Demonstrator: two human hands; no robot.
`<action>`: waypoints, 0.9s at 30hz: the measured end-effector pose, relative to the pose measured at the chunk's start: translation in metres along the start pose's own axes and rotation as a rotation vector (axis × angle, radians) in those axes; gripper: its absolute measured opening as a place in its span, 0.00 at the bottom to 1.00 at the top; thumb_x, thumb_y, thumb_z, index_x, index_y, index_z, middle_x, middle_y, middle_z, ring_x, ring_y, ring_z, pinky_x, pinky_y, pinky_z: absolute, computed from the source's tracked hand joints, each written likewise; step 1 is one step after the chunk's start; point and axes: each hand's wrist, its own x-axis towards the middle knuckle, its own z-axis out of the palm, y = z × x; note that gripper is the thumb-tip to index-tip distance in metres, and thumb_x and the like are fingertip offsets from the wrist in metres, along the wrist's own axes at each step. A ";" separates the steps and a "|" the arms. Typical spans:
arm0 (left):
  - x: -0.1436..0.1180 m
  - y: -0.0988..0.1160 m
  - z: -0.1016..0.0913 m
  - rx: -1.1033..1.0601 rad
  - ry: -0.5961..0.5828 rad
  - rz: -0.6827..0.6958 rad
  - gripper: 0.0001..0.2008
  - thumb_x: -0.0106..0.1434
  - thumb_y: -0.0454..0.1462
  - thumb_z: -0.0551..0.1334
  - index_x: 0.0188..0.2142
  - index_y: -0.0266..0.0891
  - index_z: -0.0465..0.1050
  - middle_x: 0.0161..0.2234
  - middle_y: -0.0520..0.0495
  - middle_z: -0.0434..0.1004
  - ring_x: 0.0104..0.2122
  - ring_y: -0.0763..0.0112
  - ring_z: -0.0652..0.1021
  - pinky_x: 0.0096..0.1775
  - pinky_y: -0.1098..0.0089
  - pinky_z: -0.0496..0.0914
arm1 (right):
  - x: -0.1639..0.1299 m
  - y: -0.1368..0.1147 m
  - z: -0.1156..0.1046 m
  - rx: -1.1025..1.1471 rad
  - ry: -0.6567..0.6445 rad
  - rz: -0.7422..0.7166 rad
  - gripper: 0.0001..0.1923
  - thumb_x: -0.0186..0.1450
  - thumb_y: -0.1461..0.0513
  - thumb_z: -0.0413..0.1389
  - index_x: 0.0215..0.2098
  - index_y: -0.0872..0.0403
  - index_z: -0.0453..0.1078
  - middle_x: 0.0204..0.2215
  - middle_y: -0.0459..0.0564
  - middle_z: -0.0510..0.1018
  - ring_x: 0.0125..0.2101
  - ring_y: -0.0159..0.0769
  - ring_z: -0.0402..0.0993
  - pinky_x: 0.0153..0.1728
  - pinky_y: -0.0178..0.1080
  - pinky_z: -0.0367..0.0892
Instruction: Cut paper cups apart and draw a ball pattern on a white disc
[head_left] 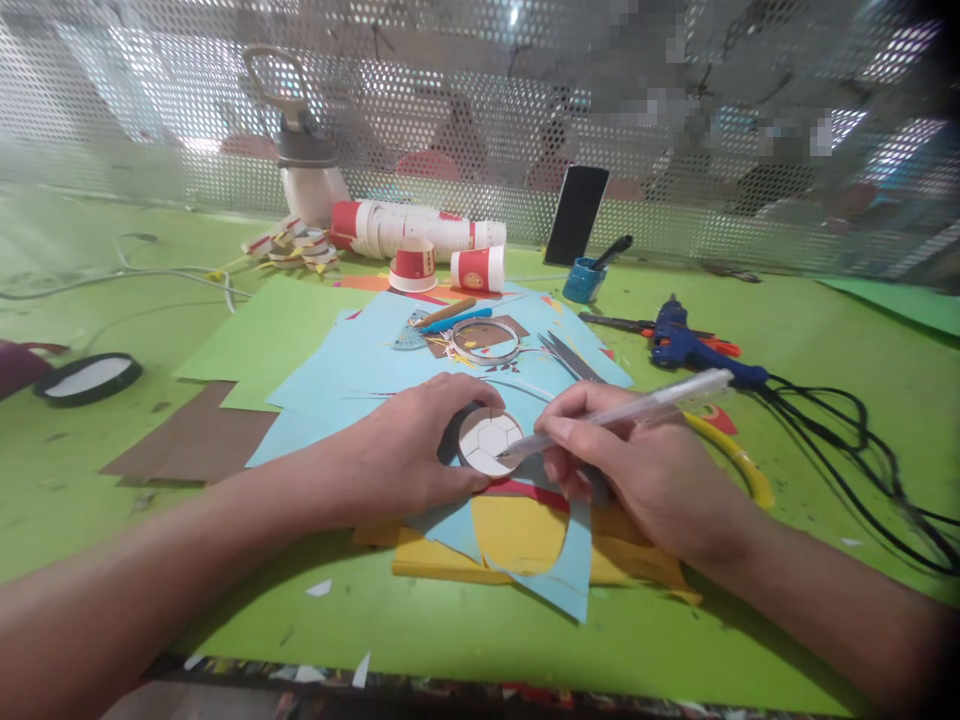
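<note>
A white paper disc [491, 440] with pencilled football-like lines lies on blue paper [360, 370] in the middle of the green table. My left hand [409, 445] presses on the disc's left edge, thumb and fingers curled around it. My right hand [637, 465] grips a clear pen [630, 410], its tip touching the disc's right side. Yellow paper [525, 535] and a red strip [525, 490] lie under the blue sheet near my hands.
A blue glue gun [690, 345] with black cable lies right. Scissors [570, 360], a tape ring [486, 340] and red-white paper cups [442, 255] sit behind. A phone [576, 215] leans on the mesh wall. Brown card [195, 440] and a black-rimmed lid [88, 378] lie left.
</note>
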 end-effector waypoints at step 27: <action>0.000 0.003 -0.001 0.034 -0.006 -0.011 0.22 0.54 0.42 0.66 0.49 0.41 0.69 0.46 0.44 0.75 0.42 0.59 0.75 0.42 0.62 0.70 | -0.001 -0.003 0.002 -0.007 0.000 0.007 0.08 0.65 0.61 0.55 0.28 0.54 0.68 0.18 0.42 0.74 0.18 0.27 0.71 0.21 0.30 0.67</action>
